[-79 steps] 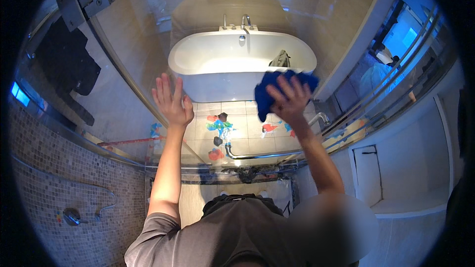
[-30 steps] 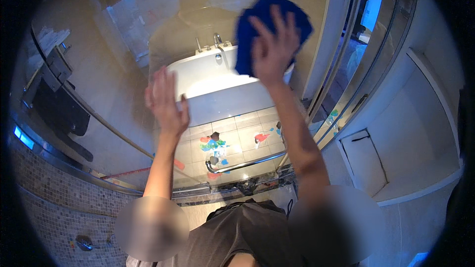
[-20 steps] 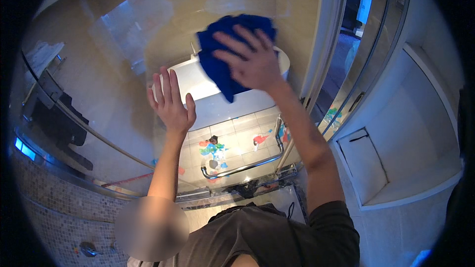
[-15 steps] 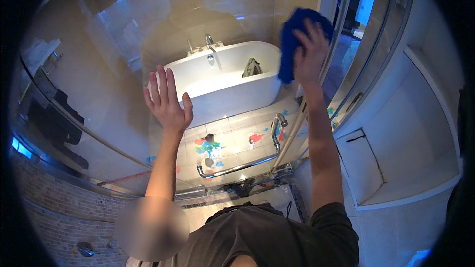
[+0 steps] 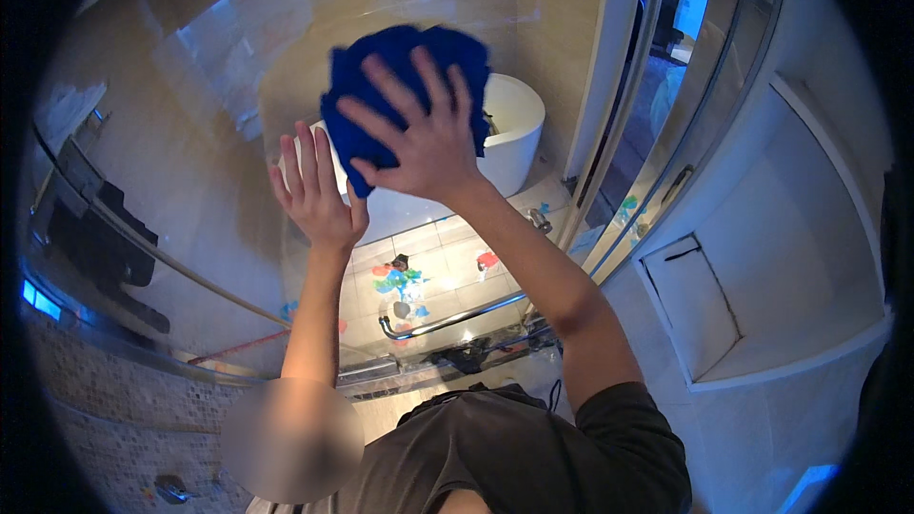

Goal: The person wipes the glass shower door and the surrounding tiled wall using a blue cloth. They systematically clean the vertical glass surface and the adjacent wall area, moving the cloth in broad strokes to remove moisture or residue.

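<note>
My right hand presses a dark blue cloth flat against a glass panel, fingers spread over the cloth. The cloth sticks out above and to the left of the fingers. My left hand lies open on the same glass just below and left of the cloth, palm flat and fingers apart, holding nothing. Both forearms rise from the lower edge, above a dark grey shirt.
Behind the glass is a white bathtub on a tiled floor with coloured patches. A chrome bar handle runs below my arms. Sliding door frames stand on the right, a mosaic wall at lower left.
My right hand has swept the blue cloth across the glass, out to the right and now back to the upper middle. The left hand has stayed flat in almost the same place.
</note>
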The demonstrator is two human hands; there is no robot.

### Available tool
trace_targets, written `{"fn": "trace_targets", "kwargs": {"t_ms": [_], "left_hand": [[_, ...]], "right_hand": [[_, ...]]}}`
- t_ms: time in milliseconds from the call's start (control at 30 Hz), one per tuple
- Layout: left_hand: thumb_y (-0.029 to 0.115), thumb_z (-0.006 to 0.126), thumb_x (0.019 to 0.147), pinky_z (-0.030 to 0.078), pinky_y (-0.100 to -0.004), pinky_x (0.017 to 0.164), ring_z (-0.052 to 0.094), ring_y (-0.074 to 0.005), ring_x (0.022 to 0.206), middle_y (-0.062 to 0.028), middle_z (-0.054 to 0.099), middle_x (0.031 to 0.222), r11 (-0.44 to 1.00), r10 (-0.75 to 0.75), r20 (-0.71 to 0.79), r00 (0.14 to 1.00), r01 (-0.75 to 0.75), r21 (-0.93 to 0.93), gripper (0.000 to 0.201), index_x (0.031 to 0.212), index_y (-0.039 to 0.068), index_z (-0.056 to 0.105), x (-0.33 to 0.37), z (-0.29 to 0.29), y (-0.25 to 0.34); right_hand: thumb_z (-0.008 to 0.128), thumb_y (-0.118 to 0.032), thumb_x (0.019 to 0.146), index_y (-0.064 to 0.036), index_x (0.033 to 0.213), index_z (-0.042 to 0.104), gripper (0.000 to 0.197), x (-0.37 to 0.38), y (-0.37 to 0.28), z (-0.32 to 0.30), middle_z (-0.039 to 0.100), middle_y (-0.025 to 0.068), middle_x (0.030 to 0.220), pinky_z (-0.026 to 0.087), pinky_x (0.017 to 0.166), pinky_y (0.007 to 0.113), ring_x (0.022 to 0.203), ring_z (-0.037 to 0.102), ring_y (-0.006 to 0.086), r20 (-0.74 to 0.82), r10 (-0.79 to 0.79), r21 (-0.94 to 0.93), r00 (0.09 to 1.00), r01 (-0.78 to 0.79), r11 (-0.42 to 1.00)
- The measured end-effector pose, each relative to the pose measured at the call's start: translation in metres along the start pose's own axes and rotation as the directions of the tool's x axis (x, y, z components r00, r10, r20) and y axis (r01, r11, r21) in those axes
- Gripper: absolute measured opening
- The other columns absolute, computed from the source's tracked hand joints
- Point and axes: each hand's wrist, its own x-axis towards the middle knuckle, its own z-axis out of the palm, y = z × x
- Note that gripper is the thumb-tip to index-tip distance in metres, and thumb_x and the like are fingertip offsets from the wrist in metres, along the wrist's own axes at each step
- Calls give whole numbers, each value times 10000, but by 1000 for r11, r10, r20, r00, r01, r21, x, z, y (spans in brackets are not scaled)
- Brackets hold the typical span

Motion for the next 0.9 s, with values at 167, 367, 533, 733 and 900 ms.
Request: {"fn": "trace_targets", "kwargs": {"t_ms": [167, 367, 533, 733, 900], "left_hand": [[315, 437, 881, 79, -446, 1139, 283, -304, 1396, -131, 387, 1465, 1000, 5, 48, 999, -5, 15, 590, 1397, 29, 414, -2, -5, -3], [298, 460, 866, 61, -446, 1146, 233, -304, 1415, -144, 348, 1486, 1000, 10, 78, 997, -10, 4, 619, 1413, 18, 382, -3, -4, 1], [296, 465, 854, 58, -442, 1142, 247, -301, 1409, -132, 355, 1484, 1000, -1, 87, 996, 1, 1, 613, 1401, 26, 407, -5, -7, 1], [302, 457, 852, 73, -445, 1138, 270, -288, 1402, -111, 363, 1484, 1000, -10, 65, 998, 11, -10, 610, 1404, 46, 412, -4, -3, 0], [336, 492, 807, 107, -444, 1132, 328, -279, 1376, -106, 425, 1445, 995, -7, -20, 1000, 5, -103, 602, 1346, 68, 500, -7, 1, -5]], "right_hand": [[648, -469, 717, -364, 1286, 535, 589, -8, 45, -18, 389, -40, 1469, 215, 1086, 517, 1343, 333, 271, 107, -212, -56, 971, 219, 974], [581, -387, 805, -152, 1282, 523, 535, -44, 131, -61, 382, 105, 1452, 225, 1073, 521, 1344, 298, 363, -152, 98, -185, 984, -126, 975], [482, -316, 898, -89, 1309, 473, 470, -47, 110, -48, 366, 135, 1458, 176, 1091, 532, 1352, 269, 393, -393, 317, -62, 863, -369, 928], [484, -266, 886, -104, 1303, 482, 447, -14, 26, 5, 386, 144, 1448, 189, 1076, 567, 1351, 287, 392, -490, 333, -24, 806, -394, 919], [581, -271, 777, -275, 1236, 548, 460, -14, -19, 18, 461, -19, 1414, 236, 1073, 494, 1328, 372, 269, -84, -64, -58, 994, 59, 997]]}}
